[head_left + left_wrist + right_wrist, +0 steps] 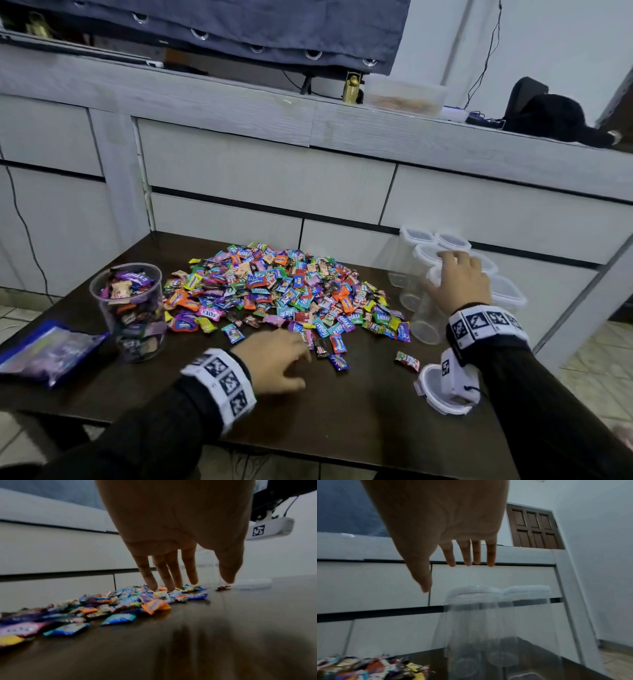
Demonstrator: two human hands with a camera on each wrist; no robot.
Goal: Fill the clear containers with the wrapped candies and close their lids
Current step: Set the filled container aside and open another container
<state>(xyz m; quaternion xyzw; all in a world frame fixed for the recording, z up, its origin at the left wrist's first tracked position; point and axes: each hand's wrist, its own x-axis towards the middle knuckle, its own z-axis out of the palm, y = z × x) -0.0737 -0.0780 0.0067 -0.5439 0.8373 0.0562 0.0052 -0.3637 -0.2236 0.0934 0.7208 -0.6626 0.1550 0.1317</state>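
A heap of wrapped candies covers the middle of the dark table. At its left stands a clear container full of candies, with no lid on it. Several empty lidded clear containers are grouped at the right. A loose white lid lies near the front right, partly hidden by the wrist camera. My left hand hovers open at the heap's near edge, fingers pointing down at the candies. My right hand is open above the empty containers and holds nothing.
A blue candy bag lies at the table's left edge. One stray candy sits between the heap and the loose lid. A white drawer cabinet stands right behind the table. Tiled floor lies to both sides.
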